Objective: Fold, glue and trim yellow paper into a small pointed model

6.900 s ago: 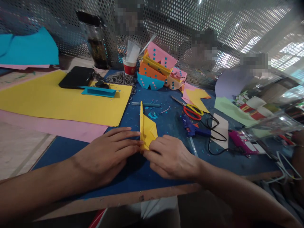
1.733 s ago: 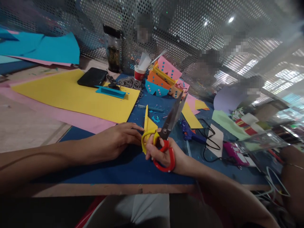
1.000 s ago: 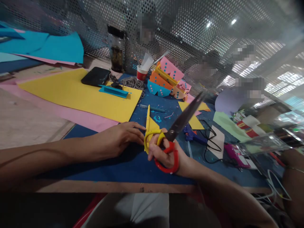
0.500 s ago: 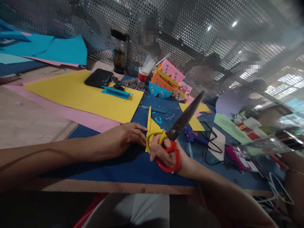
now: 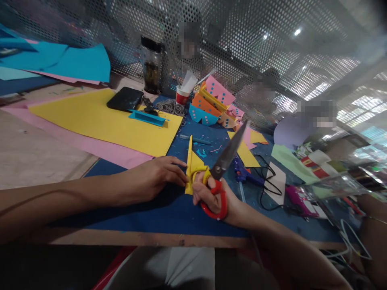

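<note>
My right hand [image 5: 208,195] is closed on a pair of scissors [image 5: 228,155], its fingers through the yellow and red handles. The dark blades are together and point up and to the right. A small folded piece of yellow paper [image 5: 196,160] lies on the blue mat, one narrow flap standing up along its left side. My left hand [image 5: 160,177] rests on the mat, its fingertips pinching the lower left edge of that piece. Part of the piece is hidden behind the scissor handle and my right fingers.
Large yellow sheets [image 5: 90,125] lie left under a phone [image 5: 125,98] and a folded blue strip [image 5: 148,118]. Behind stand a jar [image 5: 152,66], a paper cup [image 5: 182,96] and a colourful paper model [image 5: 208,105]. A glue gun [image 5: 242,171] with its cord lies right. Another person's arm [image 5: 375,233] shows far right.
The scissors have tipped and shifted slightly left and down in my right hand, their tip lower than before. My left hand and the folded yellow paper have barely moved.
</note>
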